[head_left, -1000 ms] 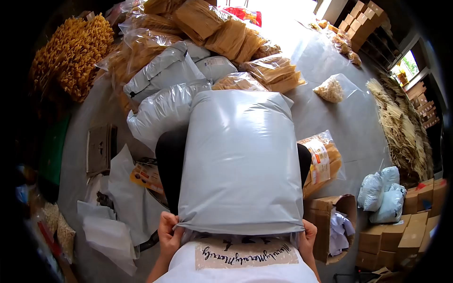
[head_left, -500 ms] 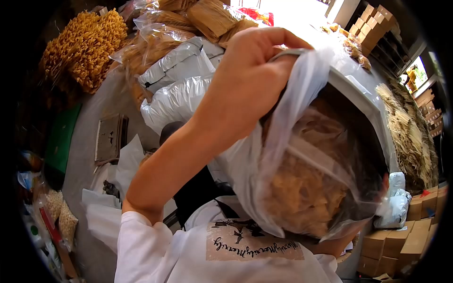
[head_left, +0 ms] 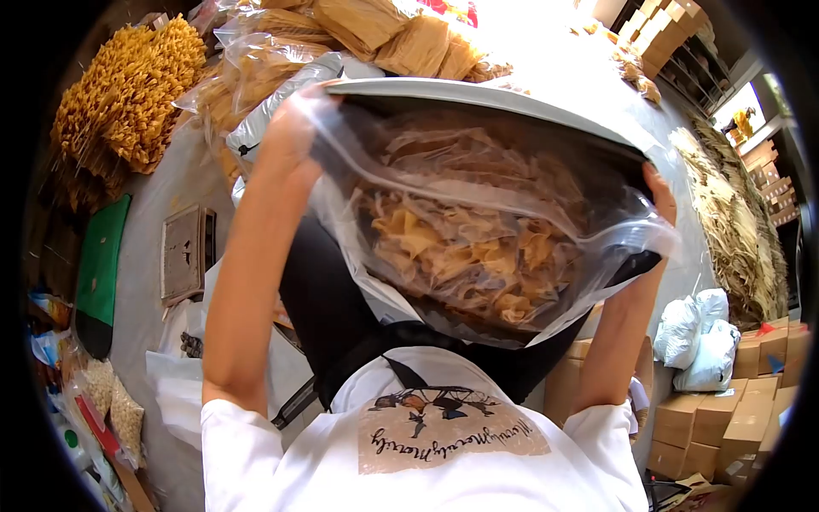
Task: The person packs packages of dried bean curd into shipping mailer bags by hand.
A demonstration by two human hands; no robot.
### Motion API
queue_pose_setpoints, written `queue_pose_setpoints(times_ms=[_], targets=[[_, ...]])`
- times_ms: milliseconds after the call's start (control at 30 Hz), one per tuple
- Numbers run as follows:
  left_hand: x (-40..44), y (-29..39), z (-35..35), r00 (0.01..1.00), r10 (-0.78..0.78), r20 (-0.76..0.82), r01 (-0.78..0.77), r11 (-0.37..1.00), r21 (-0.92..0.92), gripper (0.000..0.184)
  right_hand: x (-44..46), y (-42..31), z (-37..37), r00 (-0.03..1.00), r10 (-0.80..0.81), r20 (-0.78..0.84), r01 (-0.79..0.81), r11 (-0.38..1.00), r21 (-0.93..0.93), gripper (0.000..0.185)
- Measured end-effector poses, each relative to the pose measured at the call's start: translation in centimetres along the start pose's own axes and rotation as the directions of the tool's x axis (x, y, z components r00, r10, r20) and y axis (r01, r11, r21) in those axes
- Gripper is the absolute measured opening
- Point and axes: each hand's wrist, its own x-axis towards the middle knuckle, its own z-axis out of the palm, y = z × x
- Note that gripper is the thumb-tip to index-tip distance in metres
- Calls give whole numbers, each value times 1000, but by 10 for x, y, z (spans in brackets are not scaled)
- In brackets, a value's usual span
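A white mailer bag (head_left: 478, 92) with a dark inside is held up in front of me, its mouth stretched wide. Inside it sits a clear plastic bag (head_left: 478, 192) full of curled, yellow-brown dried pieces (head_left: 490, 256). My left hand (head_left: 294, 128), somewhat blurred, is closed on the left end of the mouth, where both bags' edges meet. At the right end, my right hand (head_left: 661, 200) grips the rim, its fingers partly hidden by the plastic. Below the bag are my black-clad legs (head_left: 320, 282).
Clear-wrapped brown bundles (head_left: 358, 30) are piled ahead, with a large yellow bunch (head_left: 132, 94) at left. A green board (head_left: 102, 264) and a flat box-like device (head_left: 183, 252) lie on the left floor. White parcels (head_left: 704, 337) and cardboard boxes (head_left: 725, 427) stand at right.
My left hand has moved left and the bag's mouth has spread wide and turned level. My right hand, hidden before, now shows at the right rim.
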Motion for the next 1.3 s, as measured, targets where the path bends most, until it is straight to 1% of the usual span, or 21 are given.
queue_pose_setpoints(times_ms=[33,67,133,200,233,333,400,500,533,567,600,667,733,833,867,933,1067,1100,1133,1200,1300], targets=[[7,4,-19,976,-64,206,78,995,-62,9,6,3,0,998,13,-60,-15,999,-37,17],[14,0,-32,993,-103,51,108,988,-110,13,5,6,0,1000,2,8,-2,1000,-31,19],[0,20,-45,954,-124,274,131,991,-8,20,-10,7,15,999,-30,19,32,992,-122,22],[3,31,-69,943,-146,300,142,989,35,28,-26,8,18,993,-102,58,114,948,-297,25],[-13,40,-56,970,-138,202,128,990,63,24,-34,8,20,988,-137,77,156,912,-380,28],[-4,46,-75,953,-119,279,95,991,99,20,-56,13,28,997,-65,-33,48,931,-362,28],[-6,45,-74,947,-184,263,118,961,248,16,-62,22,18,997,-68,-31,40,842,-538,30],[20,-15,-95,969,-63,239,-64,870,489,10,-73,62,2,971,229,70,-186,907,-378,27],[31,-46,-107,982,-114,151,2,803,596,10,-73,82,-15,939,307,157,-196,849,-491,29],[14,-63,-79,986,-161,-45,154,769,620,9,-77,109,-19,899,433,68,-385,854,-349,31],[32,-111,-107,984,-139,110,25,725,688,6,-79,132,-33,866,497,47,-460,831,-314,33],[20,-118,-94,981,-181,72,110,819,563,4,-84,131,-37,880,454,139,-309,770,-558,35],[14,-100,-78,991,-104,84,37,818,574,5,-85,122,-37,848,487,210,-261,728,-634,36],[9,-109,-60,980,-77,185,-118,525,843,2,-86,124,-44,737,623,262,-252,614,-748,37],[2,-116,-52,980,-68,186,-130,488,863,3,-86,127,-44,700,652,293,-248,606,-756,37],[-5,-132,-49,980,-16,197,-161,512,844,10,-85,124,-39,616,743,263,-289,523,-802,37],[-3,-122,-62,977,-147,152,-22,643,766,4,-87,133,-43,442,845,302,-394,485,-781,39],[-3,-115,-66,972,-208,108,53,642,765,5,-88,134,-43,456,833,312,-416,510,-753,39],[-5,-109,-67,961,-269,70,150,715,683,7,-93,140,-50,496,814,301,-422,530,-736,37],[-16,-104,-70,950,-313,2,245,748,616,5,-92,135,-49,516,796,316,-430,560,-708,31],[-43,-101,-72,962,-262,-75,249,733,634,5,-94,126,-54,534,746,398,-379,633,-675,21]])
